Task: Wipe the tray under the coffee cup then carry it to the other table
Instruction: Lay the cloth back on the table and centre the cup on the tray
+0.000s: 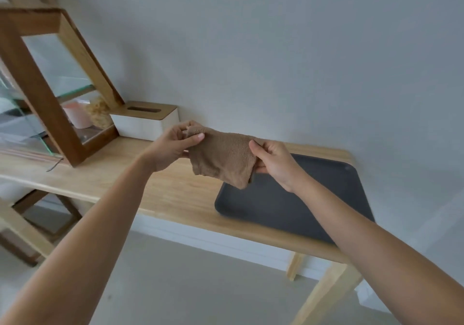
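Observation:
A dark grey tray lies flat at the right end of a light wooden table. Nothing stands on the part of the tray that shows, and no coffee cup is in view. A small brown cloth hangs in the air above the tray's left edge, stretched between both hands. My left hand pinches its upper left corner. My right hand grips its right side, and my right forearm hides part of the tray's near right corner.
A white tissue box with a wooden lid stands against the wall left of the cloth. A wood-framed glass display case holding a pink cup and pastry fills the table's left end. The grey wall runs right behind the table.

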Demonstrator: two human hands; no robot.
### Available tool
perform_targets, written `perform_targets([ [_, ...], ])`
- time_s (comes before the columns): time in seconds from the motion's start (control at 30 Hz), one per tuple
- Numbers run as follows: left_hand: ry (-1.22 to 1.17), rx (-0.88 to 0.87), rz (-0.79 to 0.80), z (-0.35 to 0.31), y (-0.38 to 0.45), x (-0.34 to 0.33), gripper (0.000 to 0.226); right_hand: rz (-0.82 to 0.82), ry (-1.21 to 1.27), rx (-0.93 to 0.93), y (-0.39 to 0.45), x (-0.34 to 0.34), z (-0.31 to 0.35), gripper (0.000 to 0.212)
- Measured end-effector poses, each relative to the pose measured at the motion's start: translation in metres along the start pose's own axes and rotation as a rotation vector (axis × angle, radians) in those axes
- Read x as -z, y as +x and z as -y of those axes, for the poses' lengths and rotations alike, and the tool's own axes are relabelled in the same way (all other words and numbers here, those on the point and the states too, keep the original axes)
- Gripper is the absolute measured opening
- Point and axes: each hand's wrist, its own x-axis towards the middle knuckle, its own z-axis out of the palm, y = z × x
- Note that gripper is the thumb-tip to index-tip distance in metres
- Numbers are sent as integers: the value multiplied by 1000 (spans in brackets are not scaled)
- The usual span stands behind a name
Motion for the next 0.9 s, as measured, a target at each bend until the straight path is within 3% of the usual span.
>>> perform_targets([
  [0.07, 42, -3, -58, 6, -12, 20, 10, 2, -2, -23, 12, -27, -4, 30],
  [0.2, 130, 62, -198, 27, -15, 58, 43, 26, 112, -114, 33, -72, -6, 26],
  [0.27, 179, 155, -220, 42, -10, 69, 48, -6, 127, -192, 43, -90, -10, 25],
  [0.33, 298, 272, -268, 61, -4, 73, 44, -105, -118, -203, 54, -102, -21, 24],
  [0.4, 569, 322, -288, 81, 0, 77, 56, -188, -561, -78, 58, -107, -36, 22],
  [0.5, 901, 211, 5, 101, -1, 84, 80, -49, -937, 112, 54, -112, -54, 52],
  [0.57, 962, 241, 280, 110, -2, 87, 87, 145, -1106, 68, 51, -113, -62, 69],
  [0.63, 989, 312, 449, 122, -5, 88, 98, 311, -1227, -37, 49, -115, -70, 90],
  [0.73, 987, 340, 494, 133, -7, 93, 105, 421, -1328, -123, 51, -113, -78, 100],
  [0.9, 1159, 403, 531, 129, -3, 93, 114, 424, -1326, -115, 55, -112, -71, 91],
])
